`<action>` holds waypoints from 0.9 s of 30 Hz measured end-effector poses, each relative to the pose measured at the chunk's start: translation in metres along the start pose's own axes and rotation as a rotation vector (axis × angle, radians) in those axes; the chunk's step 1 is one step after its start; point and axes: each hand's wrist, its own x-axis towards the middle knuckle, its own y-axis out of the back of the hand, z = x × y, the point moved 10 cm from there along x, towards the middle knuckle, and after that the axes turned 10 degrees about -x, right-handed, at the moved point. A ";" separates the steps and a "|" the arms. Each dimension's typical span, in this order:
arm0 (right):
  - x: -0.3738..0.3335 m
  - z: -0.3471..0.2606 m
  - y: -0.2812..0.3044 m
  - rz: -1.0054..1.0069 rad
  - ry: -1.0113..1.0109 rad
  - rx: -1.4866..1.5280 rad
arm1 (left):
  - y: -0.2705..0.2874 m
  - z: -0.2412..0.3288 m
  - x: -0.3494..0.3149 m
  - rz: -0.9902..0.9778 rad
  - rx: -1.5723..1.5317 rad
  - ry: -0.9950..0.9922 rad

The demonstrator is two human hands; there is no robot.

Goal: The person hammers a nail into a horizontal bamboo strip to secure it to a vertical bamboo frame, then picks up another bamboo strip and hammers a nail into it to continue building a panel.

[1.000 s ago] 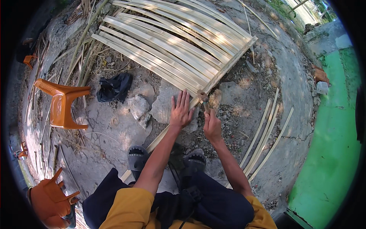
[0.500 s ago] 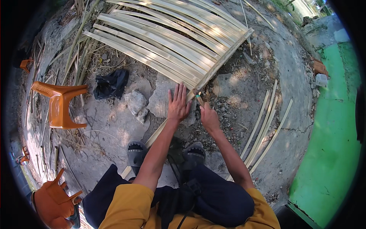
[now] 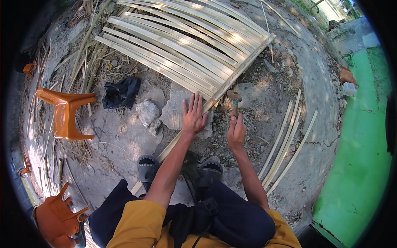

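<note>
L hand (image 3: 194,115): flat, fingers spread, pressing long pale bamboo crosspiece (image 3: 231,80) running diagonally under palm. R hand (image 3: 236,131): fist closed round hammer (image 3: 234,101), head just past fingertips, beside crosspiece. Beyond both: mat of split bamboo slats (image 3: 178,45), pale yellow-green, laid parallel, ends on crosspiece.

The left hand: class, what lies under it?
The left hand lies flat on a long bamboo strip crossing a flat grey stone. The strip and stone directly beneath the palm are covered. The right hand grips a hammer nearby.
</note>
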 end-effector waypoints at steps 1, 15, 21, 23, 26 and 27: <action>0.003 -0.005 0.000 -0.003 -0.002 -0.001 | 0.002 -0.001 0.000 0.009 0.005 -0.004; 0.012 -0.020 -0.037 -0.203 0.105 -0.140 | 0.002 0.000 0.000 0.014 0.002 -0.015; -0.006 0.020 -0.078 -0.308 0.111 -0.332 | 0.005 0.002 0.005 0.030 0.037 -0.022; -0.010 0.015 -0.079 -0.309 0.089 -0.319 | 0.003 0.000 0.001 0.019 0.019 -0.015; -0.008 0.011 -0.075 -0.328 0.030 -0.284 | 0.004 -0.003 -0.002 0.016 0.015 -0.002; -0.004 0.009 -0.071 -0.326 0.032 -0.286 | 0.004 -0.003 0.000 0.019 0.014 -0.003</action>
